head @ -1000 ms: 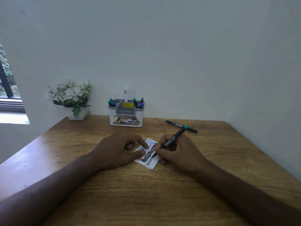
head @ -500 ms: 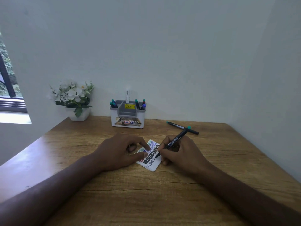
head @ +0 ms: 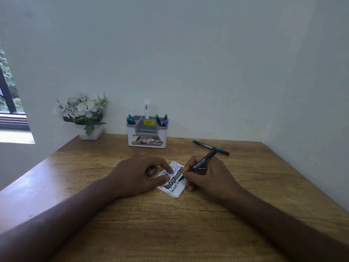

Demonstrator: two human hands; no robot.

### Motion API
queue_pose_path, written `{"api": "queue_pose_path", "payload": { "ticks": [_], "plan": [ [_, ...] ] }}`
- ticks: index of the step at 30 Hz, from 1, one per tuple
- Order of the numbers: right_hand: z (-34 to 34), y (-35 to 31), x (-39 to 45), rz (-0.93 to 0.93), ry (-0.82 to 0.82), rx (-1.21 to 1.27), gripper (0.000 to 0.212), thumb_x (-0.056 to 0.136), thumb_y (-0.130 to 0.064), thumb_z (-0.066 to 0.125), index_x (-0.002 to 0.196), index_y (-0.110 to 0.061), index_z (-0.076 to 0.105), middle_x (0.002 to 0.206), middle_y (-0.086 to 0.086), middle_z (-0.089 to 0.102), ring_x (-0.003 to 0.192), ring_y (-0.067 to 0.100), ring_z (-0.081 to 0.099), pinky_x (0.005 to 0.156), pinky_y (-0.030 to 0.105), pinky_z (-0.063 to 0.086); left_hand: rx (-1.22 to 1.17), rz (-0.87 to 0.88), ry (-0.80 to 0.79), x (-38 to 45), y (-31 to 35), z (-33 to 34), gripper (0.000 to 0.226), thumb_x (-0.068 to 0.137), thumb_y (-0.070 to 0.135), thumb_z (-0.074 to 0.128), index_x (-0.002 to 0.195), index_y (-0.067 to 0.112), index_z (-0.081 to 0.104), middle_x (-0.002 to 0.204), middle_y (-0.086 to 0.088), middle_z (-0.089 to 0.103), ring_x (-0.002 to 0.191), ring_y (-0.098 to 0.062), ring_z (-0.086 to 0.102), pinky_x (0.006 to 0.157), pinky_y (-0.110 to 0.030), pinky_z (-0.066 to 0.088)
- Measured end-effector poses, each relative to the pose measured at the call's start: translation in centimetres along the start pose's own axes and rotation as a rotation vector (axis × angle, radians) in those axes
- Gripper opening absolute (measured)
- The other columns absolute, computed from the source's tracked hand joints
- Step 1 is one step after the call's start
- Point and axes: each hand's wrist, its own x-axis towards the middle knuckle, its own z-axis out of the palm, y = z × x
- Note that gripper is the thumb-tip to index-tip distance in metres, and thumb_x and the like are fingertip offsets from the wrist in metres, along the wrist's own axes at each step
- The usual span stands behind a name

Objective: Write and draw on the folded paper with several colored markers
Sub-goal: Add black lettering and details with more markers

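Wood-grain desk (head: 188,224) against a plain white wall. Left hand (head: 139,174) lies curled, fingertips pinning the folded paper (head: 174,186) flat. Right hand (head: 209,178) grips a black marker (head: 200,163), tip on the paper's right edge. Paper sits between both hands: small white rectangle covered in multicolored scribbles. Second marker (head: 210,147) lies behind. White plastic organizer (head: 147,136) and flower pot (head: 90,134) at the wall.

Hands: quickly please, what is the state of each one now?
Left hand: holding nothing, fingertips pressing the folded paper flat.
Right hand: closed on the black marker, tip on the paper.
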Motion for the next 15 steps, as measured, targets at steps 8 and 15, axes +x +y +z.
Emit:
{"api": "queue_pose_path", "payload": {
  "ticks": [8, 15],
  "plan": [
    [-0.04, -0.02, -0.08, 0.004, 0.012, 0.006, 0.001, 0.093, -0.017, 0.073, 0.092, -0.018, 0.073, 0.075, 0.000, 0.080, 0.065, 0.012, 0.077, 0.070, 0.025, 0.064, -0.010, 0.000, 0.000, -0.01, 0.16, 0.00, 0.025, 0.091, 0.067, 0.061, 0.114, 0.058, 0.064, 0.075, 0.009, 0.061, 0.074, -0.012, 0.059, 0.060, -0.043, 0.051],
    [-0.01, -0.04, -0.06, 0.000, 0.042, 0.004, 0.003, 0.093, -0.016, 0.074, 0.091, -0.019, 0.072, 0.074, 0.001, 0.080, 0.064, 0.015, 0.078, 0.071, 0.030, 0.066, 0.001, 0.007, -0.006, -0.07, 0.32, -0.20, 0.028, 0.090, 0.070, 0.058, 0.116, 0.058, 0.064, 0.075, 0.009, 0.062, 0.074, -0.012, 0.059, 0.060, -0.044, 0.051]
  ]
}}
